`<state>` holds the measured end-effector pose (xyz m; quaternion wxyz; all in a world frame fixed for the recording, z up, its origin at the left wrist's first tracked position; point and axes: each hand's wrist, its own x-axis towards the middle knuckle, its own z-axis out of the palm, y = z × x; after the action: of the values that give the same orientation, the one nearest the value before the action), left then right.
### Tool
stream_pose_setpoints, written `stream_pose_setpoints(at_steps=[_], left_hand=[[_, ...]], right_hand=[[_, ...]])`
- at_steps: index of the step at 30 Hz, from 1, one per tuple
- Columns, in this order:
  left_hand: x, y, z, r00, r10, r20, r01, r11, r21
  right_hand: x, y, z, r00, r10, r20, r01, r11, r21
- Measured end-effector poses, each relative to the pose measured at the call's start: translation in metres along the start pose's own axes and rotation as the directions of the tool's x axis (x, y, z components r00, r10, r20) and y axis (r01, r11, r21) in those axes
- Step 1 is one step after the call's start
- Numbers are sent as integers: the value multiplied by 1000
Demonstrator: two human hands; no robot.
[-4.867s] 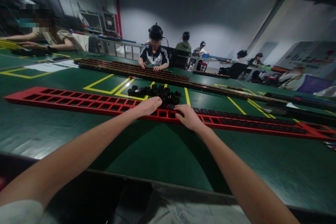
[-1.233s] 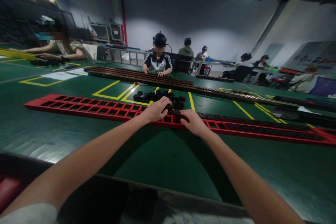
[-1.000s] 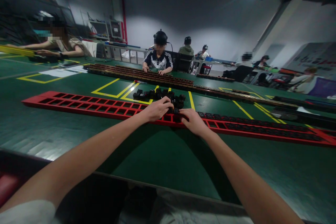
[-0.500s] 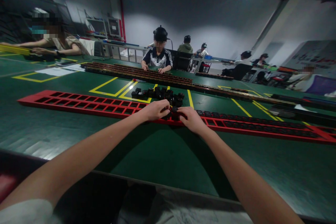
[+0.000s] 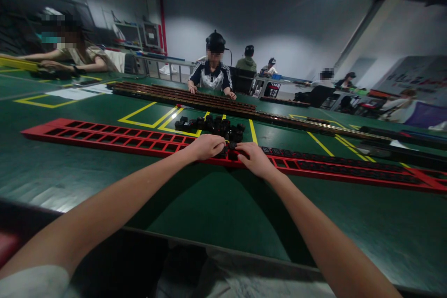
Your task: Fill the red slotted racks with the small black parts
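A long red frame (image 5: pixel 115 145) with two rows of square openings lies across the green table. My left hand (image 5: pixel 208 147) is closed at its middle, fingers pinched round a small black part (image 5: pixel 219 152) that is mostly hidden. Beside it my right hand (image 5: pixel 257 159) is curled over the frame, its fingertips on a small black square part (image 5: pixel 233 145). To the right, black square parts (image 5: pixel 335 158) fill the openings in rows; most openings to the left show none. A pile of loose black parts (image 5: pixel 213 125) lies just behind my hands.
Beyond the pile, long brown slatted strips (image 5: pixel 181 95) stretch across the table. A person (image 5: pixel 213 72) sits behind them, hands on the strips. Another person (image 5: pixel 78 53) works at the left by a yellow bar (image 5: pixel 17 64). White paper (image 5: pixel 75 92) lies at the left.
My hands stay at almost the same spot, with only slight finger movement. The person opposite has raised their head a little and shifted one hand towards the right of the view.
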<state>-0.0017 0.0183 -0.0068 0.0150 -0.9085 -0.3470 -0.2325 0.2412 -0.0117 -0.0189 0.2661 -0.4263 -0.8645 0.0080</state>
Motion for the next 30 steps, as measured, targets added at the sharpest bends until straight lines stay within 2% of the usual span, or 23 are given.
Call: stream_pose_setpoints(at_steps=[19, 30], left_hand=[[1, 8, -2, 996, -40, 82, 33, 996, 88], [2, 3, 2, 998, -47, 48, 47, 999, 2]], right_hand=[[0, 1, 1, 1000, 7, -1, -7, 1000, -12], [0, -1, 0, 1000, -4, -7, 4, 1000, -6]])
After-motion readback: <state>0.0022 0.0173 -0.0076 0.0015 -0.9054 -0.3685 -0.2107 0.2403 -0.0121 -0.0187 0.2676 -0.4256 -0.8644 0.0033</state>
